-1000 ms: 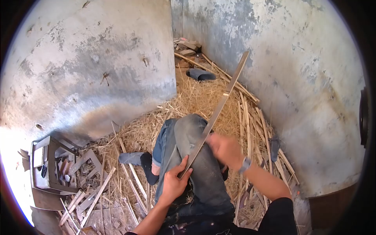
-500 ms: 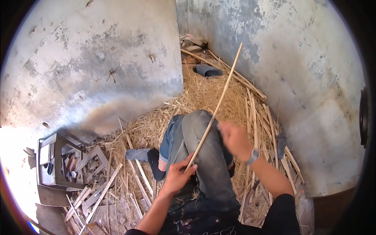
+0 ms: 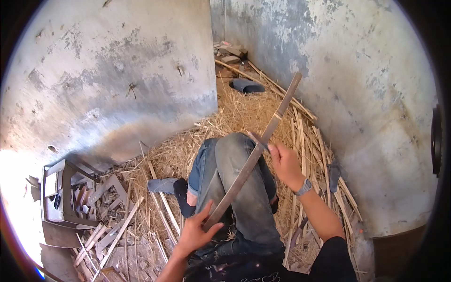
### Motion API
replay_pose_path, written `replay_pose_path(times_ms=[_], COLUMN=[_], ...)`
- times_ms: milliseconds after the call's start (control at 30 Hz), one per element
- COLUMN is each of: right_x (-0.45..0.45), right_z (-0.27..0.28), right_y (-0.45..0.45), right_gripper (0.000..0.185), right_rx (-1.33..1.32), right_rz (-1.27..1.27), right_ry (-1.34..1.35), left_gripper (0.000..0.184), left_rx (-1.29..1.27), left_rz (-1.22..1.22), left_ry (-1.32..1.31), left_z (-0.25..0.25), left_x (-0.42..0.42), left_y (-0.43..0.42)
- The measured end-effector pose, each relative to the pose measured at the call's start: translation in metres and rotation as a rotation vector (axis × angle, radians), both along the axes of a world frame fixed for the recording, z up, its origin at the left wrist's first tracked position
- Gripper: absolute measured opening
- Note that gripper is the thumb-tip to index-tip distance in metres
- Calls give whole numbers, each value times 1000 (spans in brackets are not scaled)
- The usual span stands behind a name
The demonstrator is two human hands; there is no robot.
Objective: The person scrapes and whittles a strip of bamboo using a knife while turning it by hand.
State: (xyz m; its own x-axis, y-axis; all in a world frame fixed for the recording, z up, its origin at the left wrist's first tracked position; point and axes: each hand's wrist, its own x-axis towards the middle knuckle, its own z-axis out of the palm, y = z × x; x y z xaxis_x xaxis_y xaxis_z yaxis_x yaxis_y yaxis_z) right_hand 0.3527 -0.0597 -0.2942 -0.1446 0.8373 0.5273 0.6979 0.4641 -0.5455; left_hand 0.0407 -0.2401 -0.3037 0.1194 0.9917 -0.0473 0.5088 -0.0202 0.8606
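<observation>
"One flat strip (image 3: 237, 185) pointed where?"

"Away and rightward, over the knees (image 3: 233, 152). The left hand (image 3: 194, 234) held its near end; the right hand (image 3: 285, 165) gripped a tool (image 3: 256, 139) crossing it. Straw (image 3: 240, 113) lay beyond."

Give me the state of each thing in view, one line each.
Long flat brown wooden strip: slanting, near end held
Small dark narrow tool: crossing the strip
Left hand: thumb and fingers around strip
Right hand: closed on tool
Dark grey slipper: lying on straw
Boxy dark wooden frame: open-sided, rubble inside
Grey-white wall: paint peeling
</observation>
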Motion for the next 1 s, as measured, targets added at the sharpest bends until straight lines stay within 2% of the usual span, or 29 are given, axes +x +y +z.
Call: replay_pose_path(times_ms=[67,100,167,233,300,400,567,633,733,800,867,967,1000], right_x=[10,16,28,30,34,22,-34,-40,-40,-42,-42,-44,-41], right_z=[3,-1,-7,7,8,-1,-7,-9,-7,-12,-12,-6,-4], right_y=[0,2,14,22,38,57,18,7,-6,-19,-29,-43,-46], right_gripper=[45,45,49,53,53,49,49,48,45,44,44,44,43], right_rx=[-96,-102,-116,-102,0,97,100,125,-18,-6,-44,-61,-103], right_rz=[-90,-94,-143,-171,-214,-185,-27,4,2,43,95,152,157], right_ry=[120,126,165,118,113,143,31,27,28,2,-59,-68,-99], left_gripper=[44,44,32,31,33,34,40,42,45,46,50,55,61], left_rx=[-55,-61,-373,-335,-305,-217,-182,-254,-211,-199,-67,-60,-80], left_rz=[-49,-53,-31,-17,-13,-10,33,59,69,70,55,29,-10], left_ry=[38,43,15,114,214,112,40,23,-77,-103,-101,-159,-191], left_z=[2,-4,-22,-29,-41,-57,-34,-26,-30,-32,-36,-7,-11], left_x=[-23,-39,-64,-74,-72,-42,1,16,31,39,46,58,61], left_y=[-20,-28,-43,-48,-51,-50,-18,-7,6,20,39,71,80])
